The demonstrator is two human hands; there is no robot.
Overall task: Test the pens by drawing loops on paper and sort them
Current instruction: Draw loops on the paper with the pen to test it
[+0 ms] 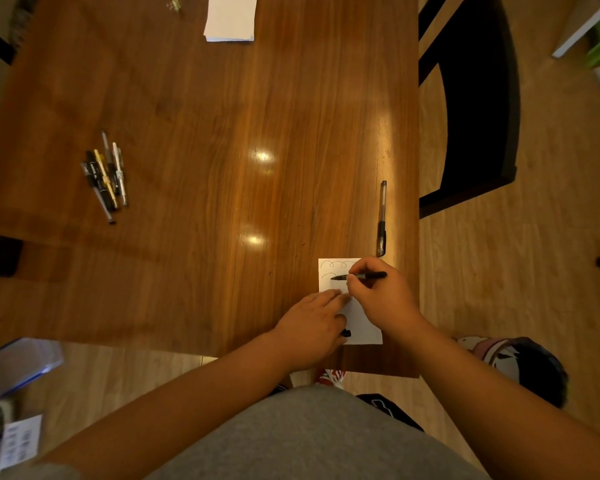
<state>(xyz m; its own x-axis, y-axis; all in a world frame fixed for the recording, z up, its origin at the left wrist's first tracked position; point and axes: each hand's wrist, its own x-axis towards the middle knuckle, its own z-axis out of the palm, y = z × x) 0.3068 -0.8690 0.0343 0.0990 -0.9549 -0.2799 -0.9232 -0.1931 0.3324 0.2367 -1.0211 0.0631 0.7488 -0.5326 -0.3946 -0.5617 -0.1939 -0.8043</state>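
Note:
A small white paper (329,271) lies near the table's front right edge, with a row of loops and part of a second line drawn on it. My right hand (378,296) pinches a black pen (359,276), tip pointing left on the paper. My left hand (312,327) presses flat fingers on the sheet's left side; a black pen cap (345,333) pokes out under its thumb, and whether the hand holds it is unclear. One capped clear pen (381,220) lies just beyond the paper. A pile of several pens (105,174) lies at the table's left.
A stack of white paper (230,17) sits at the far edge of the wooden table (222,133). A dark chair (475,98) stands to the right. A clear plastic folder (18,365) and printed sheet (20,441) lie low on the left.

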